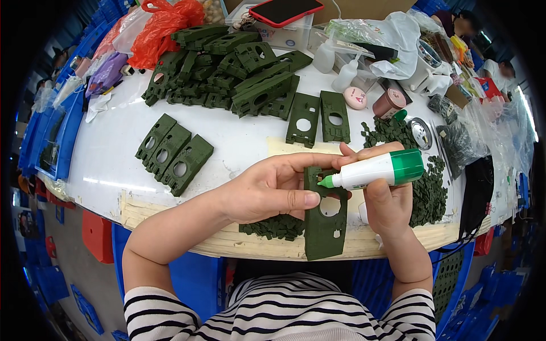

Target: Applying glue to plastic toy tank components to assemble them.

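My left hand (264, 184) grips a dark green plastic model hull plate (324, 236) by its left edge, thumb on top. The plate has a large round hole and sits over the table's near edge. In my right hand (389, 204) is a white glue bottle (367, 172) with a green base, tipped sideways. Its green nozzle touches or hovers just over the plate's upper part, above the round hole; I cannot tell which. Small dark green pieces (273, 227) lie under my left wrist, and a larger spread of small green parts (429, 196) is right of my right hand.
Behind is a heap of green hull plates (227, 68). Three more plates (173, 153) lie at left, and two plates (303, 119) stand apart ahead. White squeeze bottles (346, 74), a pink round tin (355, 98), a phone (284, 10) and plastic bags (398, 45) crowd the back.
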The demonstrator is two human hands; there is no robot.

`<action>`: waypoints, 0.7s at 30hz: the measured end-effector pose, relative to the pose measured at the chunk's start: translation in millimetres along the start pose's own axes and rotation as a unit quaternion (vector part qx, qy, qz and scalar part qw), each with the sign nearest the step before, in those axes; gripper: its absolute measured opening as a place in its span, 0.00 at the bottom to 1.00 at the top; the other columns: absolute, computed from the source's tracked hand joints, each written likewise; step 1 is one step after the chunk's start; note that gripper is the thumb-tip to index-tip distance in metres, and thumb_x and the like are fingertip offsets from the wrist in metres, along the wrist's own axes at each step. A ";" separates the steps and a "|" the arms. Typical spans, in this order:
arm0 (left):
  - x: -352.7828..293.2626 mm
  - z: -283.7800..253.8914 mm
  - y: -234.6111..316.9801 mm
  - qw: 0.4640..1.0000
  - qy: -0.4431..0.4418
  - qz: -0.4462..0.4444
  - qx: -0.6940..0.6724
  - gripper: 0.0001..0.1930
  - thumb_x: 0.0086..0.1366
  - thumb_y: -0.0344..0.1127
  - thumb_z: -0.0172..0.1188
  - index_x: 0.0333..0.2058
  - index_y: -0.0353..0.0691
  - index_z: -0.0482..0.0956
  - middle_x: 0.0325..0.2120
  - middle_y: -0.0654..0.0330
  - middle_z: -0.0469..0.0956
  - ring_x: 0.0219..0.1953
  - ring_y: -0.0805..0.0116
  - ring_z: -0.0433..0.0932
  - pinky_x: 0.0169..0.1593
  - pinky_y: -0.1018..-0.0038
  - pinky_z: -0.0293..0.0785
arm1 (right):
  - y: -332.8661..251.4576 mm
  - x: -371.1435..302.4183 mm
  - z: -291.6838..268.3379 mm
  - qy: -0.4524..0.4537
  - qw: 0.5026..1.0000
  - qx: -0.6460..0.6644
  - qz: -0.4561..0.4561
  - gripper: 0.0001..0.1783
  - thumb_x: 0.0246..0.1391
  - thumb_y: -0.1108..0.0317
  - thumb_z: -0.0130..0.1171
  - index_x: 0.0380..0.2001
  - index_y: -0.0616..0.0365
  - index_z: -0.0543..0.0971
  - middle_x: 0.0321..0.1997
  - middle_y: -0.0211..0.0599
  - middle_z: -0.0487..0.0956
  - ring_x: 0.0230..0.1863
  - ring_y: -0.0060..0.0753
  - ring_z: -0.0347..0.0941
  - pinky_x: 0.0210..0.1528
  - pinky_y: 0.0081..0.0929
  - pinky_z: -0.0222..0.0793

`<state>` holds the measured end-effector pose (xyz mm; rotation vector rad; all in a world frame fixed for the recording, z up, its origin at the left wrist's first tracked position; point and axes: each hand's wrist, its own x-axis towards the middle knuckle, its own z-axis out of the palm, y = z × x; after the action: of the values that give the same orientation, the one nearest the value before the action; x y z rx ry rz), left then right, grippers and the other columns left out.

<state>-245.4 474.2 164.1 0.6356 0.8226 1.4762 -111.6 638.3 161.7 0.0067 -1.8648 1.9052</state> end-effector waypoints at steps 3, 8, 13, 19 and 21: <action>0.3 0.2 -1.4 1.000 -0.001 0.002 -0.010 0.32 0.59 0.27 0.58 0.61 0.32 0.57 0.53 0.51 0.68 0.52 0.63 0.73 0.47 0.71 0.77 | 0.2 0.8 1.1 0.000 1.000 -0.007 -0.008 0.29 0.52 0.45 0.58 0.43 0.60 0.66 0.38 0.39 0.77 0.45 0.35 0.76 0.65 0.49 0.54; 1.0 -0.8 -2.3 1.000 -0.005 0.004 -0.008 0.32 0.59 0.27 0.58 0.61 0.32 0.57 0.53 0.51 0.68 0.52 0.62 0.73 0.48 0.70 0.77 | 0.8 0.4 0.6 0.003 1.000 -0.017 -0.015 0.29 0.52 0.44 0.57 0.43 0.60 0.66 0.38 0.40 0.77 0.44 0.35 0.76 0.65 0.49 0.54; 0.3 0.2 1.5 1.000 -0.011 0.002 0.012 0.32 0.59 0.28 0.58 0.61 0.32 0.56 0.54 0.49 0.67 0.55 0.57 0.70 0.49 0.69 0.77 | -1.5 1.3 0.5 0.001 1.000 0.007 -0.001 0.29 0.53 0.44 0.56 0.42 0.59 0.66 0.38 0.40 0.77 0.44 0.35 0.76 0.65 0.50 0.54; 1.0 6.3 3.1 1.000 -0.010 0.014 -0.011 0.35 0.60 0.32 0.59 0.62 0.31 0.53 0.56 0.47 0.64 0.59 0.49 0.66 0.52 0.65 0.74 | -3.1 4.3 -7.1 0.013 0.995 0.102 -0.016 0.24 0.60 0.48 0.48 0.43 0.59 0.65 0.39 0.41 0.74 0.45 0.36 0.75 0.63 0.53 0.57; 0.5 4.8 4.2 1.000 -0.012 0.014 -0.011 0.35 0.59 0.33 0.59 0.62 0.31 0.53 0.57 0.47 0.63 0.59 0.49 0.66 0.53 0.63 0.73 | -5.8 4.4 -8.1 0.026 0.994 0.101 -0.018 0.23 0.60 0.48 0.47 0.44 0.60 0.65 0.39 0.41 0.73 0.45 0.37 0.75 0.61 0.54 0.60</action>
<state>-244.1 475.4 170.3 0.6490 0.7805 1.4993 -111.0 647.2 168.0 0.0551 -1.6205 2.0399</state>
